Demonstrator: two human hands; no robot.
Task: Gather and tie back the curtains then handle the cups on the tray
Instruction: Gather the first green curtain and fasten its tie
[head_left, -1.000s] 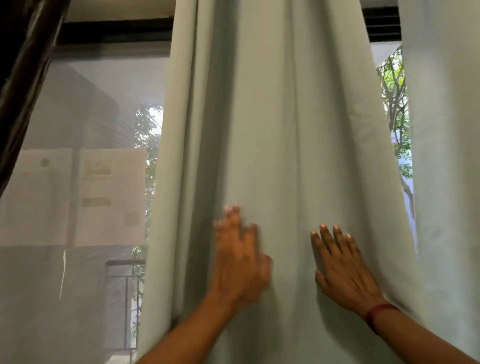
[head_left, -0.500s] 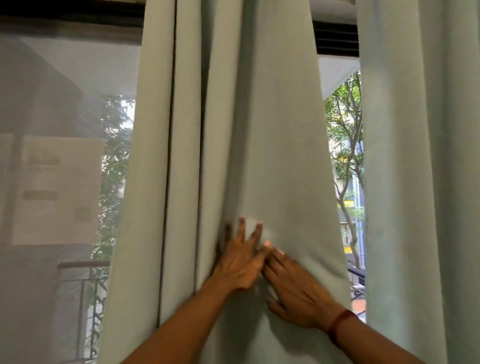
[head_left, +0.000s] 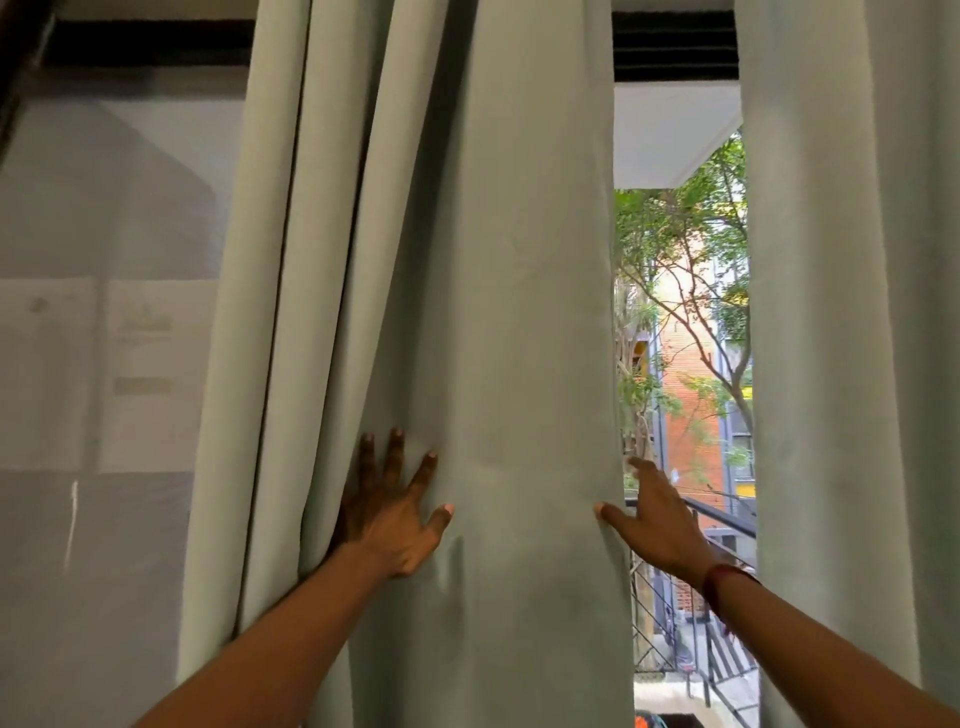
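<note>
A pale green curtain panel hangs bunched in folds at the centre. My left hand lies flat on it with fingers spread, pressing into a fold on its left side. At the panel's right edge is my right hand, thumb in front of the cloth and fingers reaching round the edge; a red band sits on that wrist. A second pale green curtain hangs at the far right. No cups or tray are in view.
A sheer white net curtain covers the window at left. Between the two green curtains a gap shows trees, a brick building and a black railing outside. A dark rail runs along the top.
My hands were together at the panel's middle; now they are apart, the left at a left-side fold, the right at the right edge. The gap at right has widened.
</note>
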